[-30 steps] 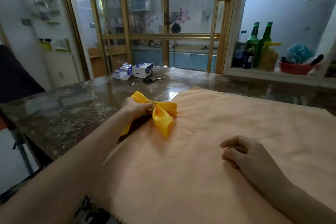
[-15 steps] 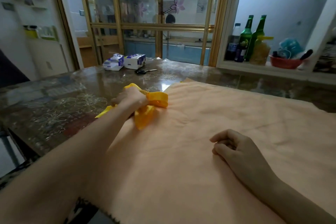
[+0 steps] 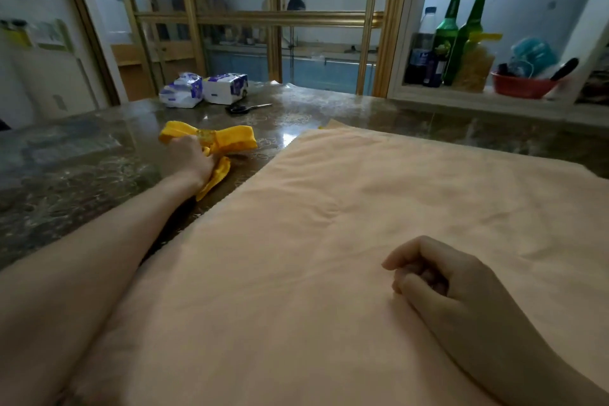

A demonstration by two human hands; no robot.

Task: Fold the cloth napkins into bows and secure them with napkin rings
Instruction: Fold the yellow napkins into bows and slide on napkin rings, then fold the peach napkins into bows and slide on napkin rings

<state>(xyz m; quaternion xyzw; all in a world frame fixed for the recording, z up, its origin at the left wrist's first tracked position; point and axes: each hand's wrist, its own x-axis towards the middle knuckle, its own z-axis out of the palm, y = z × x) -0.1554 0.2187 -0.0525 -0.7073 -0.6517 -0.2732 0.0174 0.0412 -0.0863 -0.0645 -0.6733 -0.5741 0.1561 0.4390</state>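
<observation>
A yellow napkin folded into a bow (image 3: 235, 140) lies on the dark marble table (image 3: 75, 175), left of a large peach cloth (image 3: 329, 241). A clear ring (image 3: 204, 135) cinches the bow's middle. My left hand (image 3: 192, 160) reaches out over the table and grips the bow at its centre, covering its tails in part. My right hand (image 3: 441, 280) rests on the peach cloth near me, its fingers loosely curled with nothing in them.
Two tissue packs (image 3: 204, 89) and black scissors (image 3: 245, 108) lie at the table's far side. On a ledge at the right stand green bottles (image 3: 456, 36), a jar and a red bowl (image 3: 520, 86). A gold-framed glass partition rises behind the table.
My left hand has carried the yellow bow off the peach cloth to the left and further away, onto the bare table. My right hand has stayed where it was.
</observation>
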